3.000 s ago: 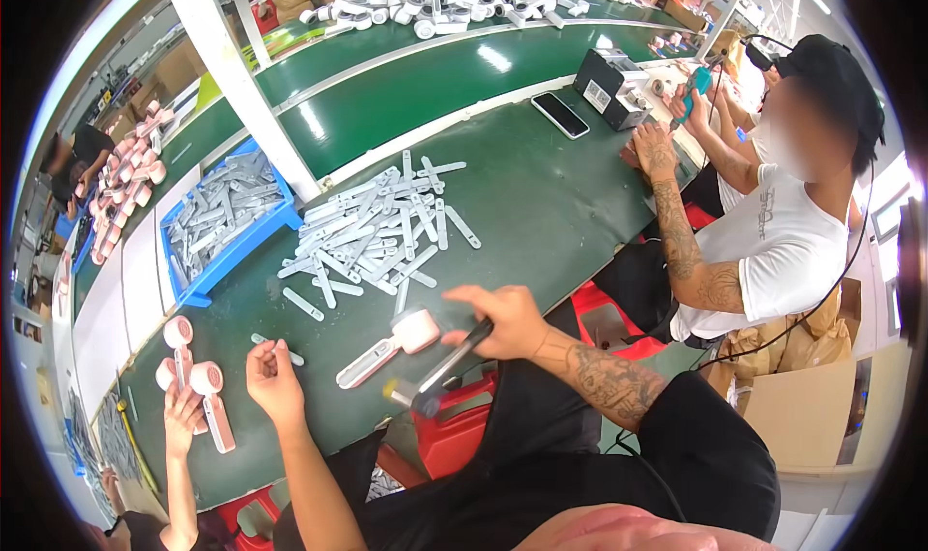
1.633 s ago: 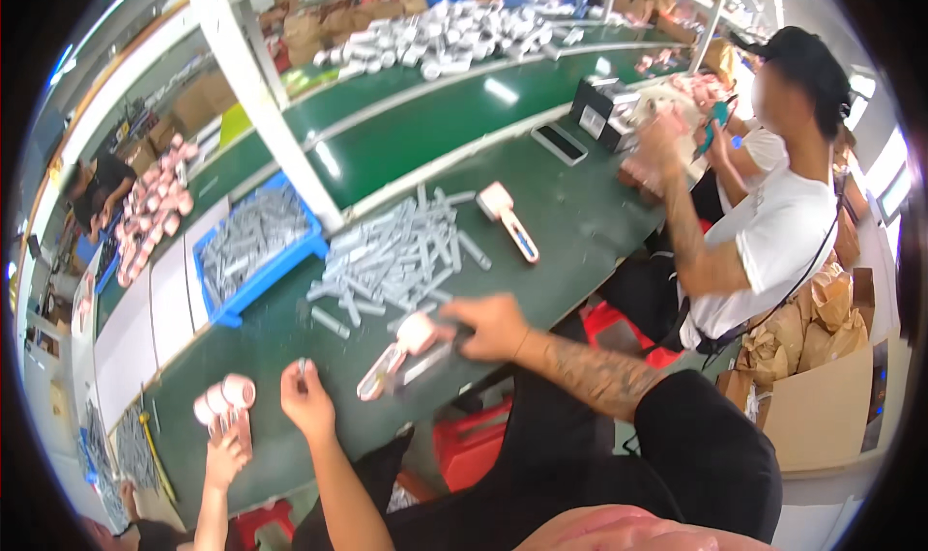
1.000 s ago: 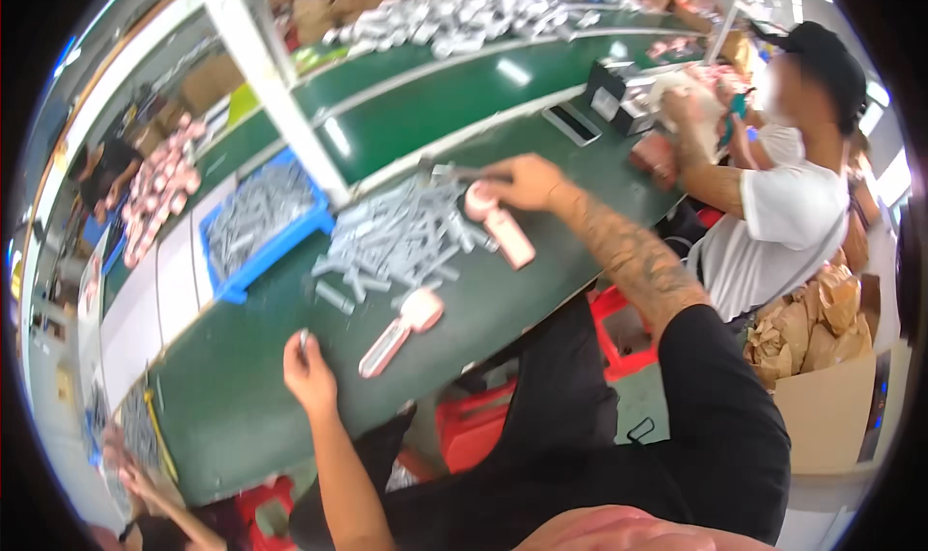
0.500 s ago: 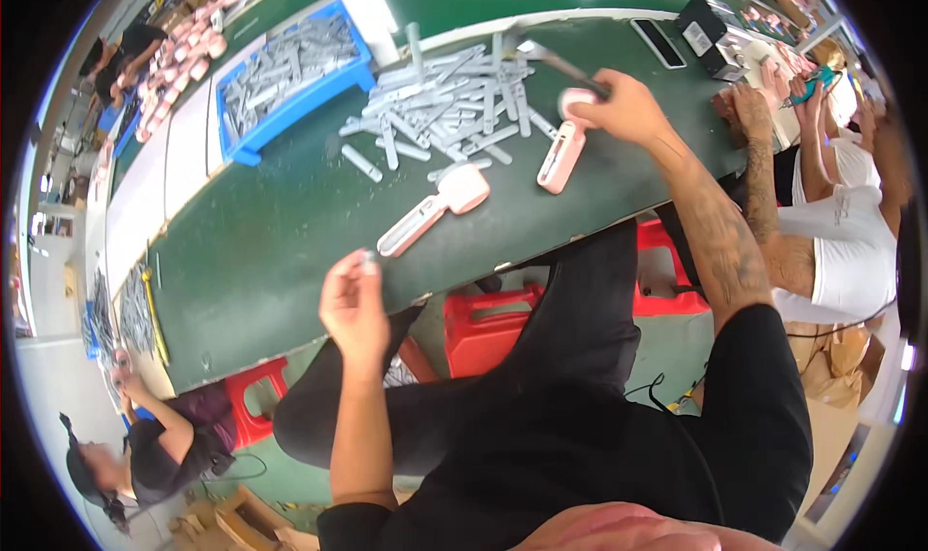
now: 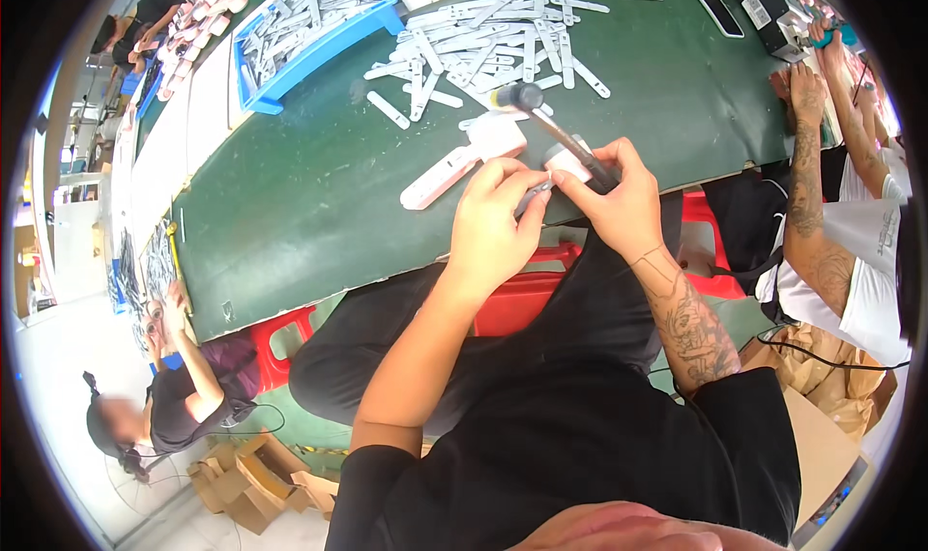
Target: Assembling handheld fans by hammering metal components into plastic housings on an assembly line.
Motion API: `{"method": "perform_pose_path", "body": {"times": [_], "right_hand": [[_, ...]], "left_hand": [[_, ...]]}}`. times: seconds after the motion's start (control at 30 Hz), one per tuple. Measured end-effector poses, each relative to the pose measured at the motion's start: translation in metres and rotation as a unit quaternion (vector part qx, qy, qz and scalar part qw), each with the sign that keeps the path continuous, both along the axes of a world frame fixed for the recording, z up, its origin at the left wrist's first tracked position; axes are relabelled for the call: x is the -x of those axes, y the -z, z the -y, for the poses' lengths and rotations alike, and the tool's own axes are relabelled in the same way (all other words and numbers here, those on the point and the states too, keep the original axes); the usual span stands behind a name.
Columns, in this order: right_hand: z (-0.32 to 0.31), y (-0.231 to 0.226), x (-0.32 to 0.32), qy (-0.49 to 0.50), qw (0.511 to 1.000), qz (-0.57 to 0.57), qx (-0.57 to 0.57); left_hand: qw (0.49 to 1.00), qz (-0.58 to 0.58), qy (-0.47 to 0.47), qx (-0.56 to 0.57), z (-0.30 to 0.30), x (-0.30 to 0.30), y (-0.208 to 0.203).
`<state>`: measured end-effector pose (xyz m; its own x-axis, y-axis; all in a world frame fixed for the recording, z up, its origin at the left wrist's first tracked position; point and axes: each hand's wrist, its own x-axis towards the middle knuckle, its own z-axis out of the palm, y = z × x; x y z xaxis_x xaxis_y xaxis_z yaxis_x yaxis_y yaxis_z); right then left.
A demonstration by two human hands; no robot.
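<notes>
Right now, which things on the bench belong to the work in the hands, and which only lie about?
In the work:
left hand
right hand
small white part held between both hands
dark-handled tool in the right hand

Lying about:
pink-white device
loose white strips
blue tray
black phone

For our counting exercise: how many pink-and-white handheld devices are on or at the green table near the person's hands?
2. One device lies flat on the green table, just beyond the left hand. The other is held in the right hand. More may be hidden.
</notes>
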<state>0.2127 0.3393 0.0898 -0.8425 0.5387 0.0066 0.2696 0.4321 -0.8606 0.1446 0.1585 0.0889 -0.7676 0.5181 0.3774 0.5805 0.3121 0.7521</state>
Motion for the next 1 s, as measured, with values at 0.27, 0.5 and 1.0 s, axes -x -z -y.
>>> {"method": "perform_pose_path", "body": {"times": [0.27, 0.5, 1.0], "right_hand": [[-0.002, 0.008, 0.0, -0.006, 0.999, -0.018, -0.051], [-0.001, 0.008, -0.001, -0.01, 0.999, -0.004, -0.048], [-0.004, 0.009, -0.001, -0.014, 0.998, -0.005, -0.056]], "left_hand": [[0.999, 0.033, 0.011, 0.02, 0.006, 0.007, 0.0], [0.999, -0.037, -0.009, 0.006, 0.007, 0.003, 0.013], [0.988, 0.108, -0.071, -0.089, 0.029, 0.016, -0.012]]}}
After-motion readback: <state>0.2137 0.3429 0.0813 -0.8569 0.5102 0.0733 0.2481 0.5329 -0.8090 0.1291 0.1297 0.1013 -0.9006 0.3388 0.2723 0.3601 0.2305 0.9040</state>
